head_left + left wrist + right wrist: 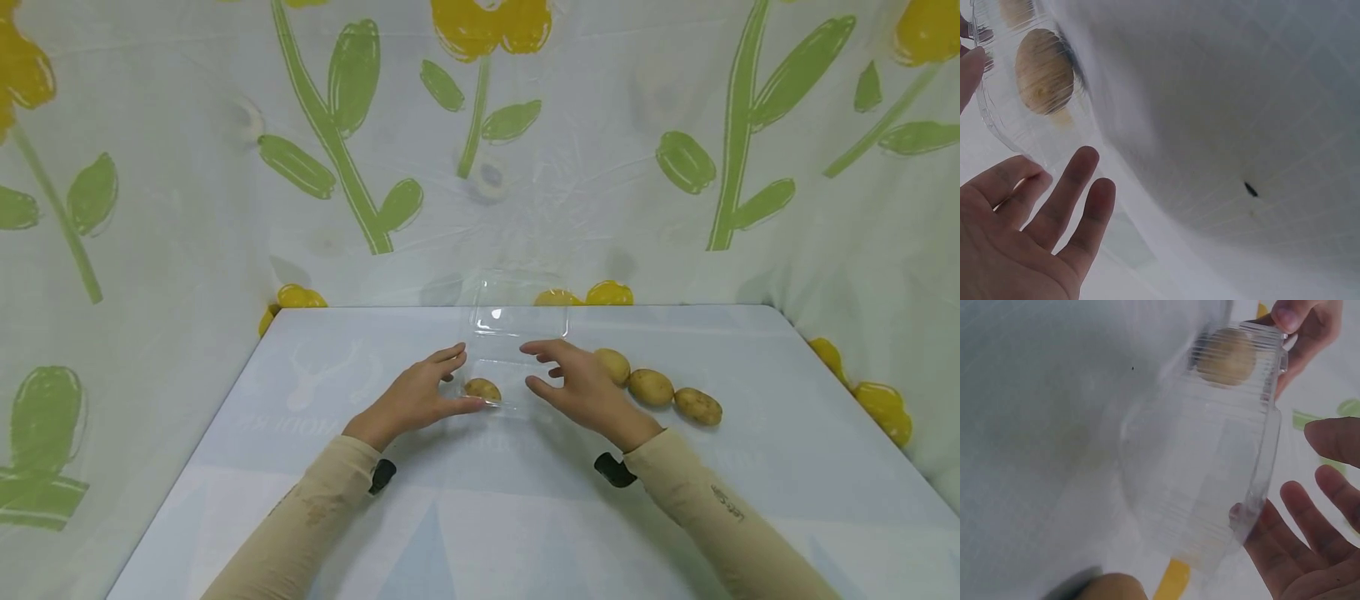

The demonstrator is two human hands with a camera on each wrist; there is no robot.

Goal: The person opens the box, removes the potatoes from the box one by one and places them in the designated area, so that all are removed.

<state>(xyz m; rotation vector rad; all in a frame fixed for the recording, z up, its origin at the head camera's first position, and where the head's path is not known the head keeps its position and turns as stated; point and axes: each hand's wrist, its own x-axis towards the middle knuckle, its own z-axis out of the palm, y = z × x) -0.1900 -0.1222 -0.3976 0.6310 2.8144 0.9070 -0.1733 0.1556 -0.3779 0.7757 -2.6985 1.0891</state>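
Observation:
A clear plastic clamshell box [512, 406] stands with its lid [521, 322] raised at the back. Inside, at the left end, lies a potato [482, 389]; its shape shows through the ribbed wall [1263, 381] in the right wrist view. My left hand [417, 392] grips the box's left end, thumb at the front rim and fingers on the far side. On the right, my right hand [581, 386] is held with fingers spread and thumb apart, a fingertip right at the box's end in the right wrist view. It holds nothing.
Three more potatoes lie in a slanting row right of the right hand: the back one [613, 367], a middle one [651, 387] and the front one [698, 406]. They rest on a white table [487, 533]. Flower-printed cloth [585, 167] hangs behind and at both sides.

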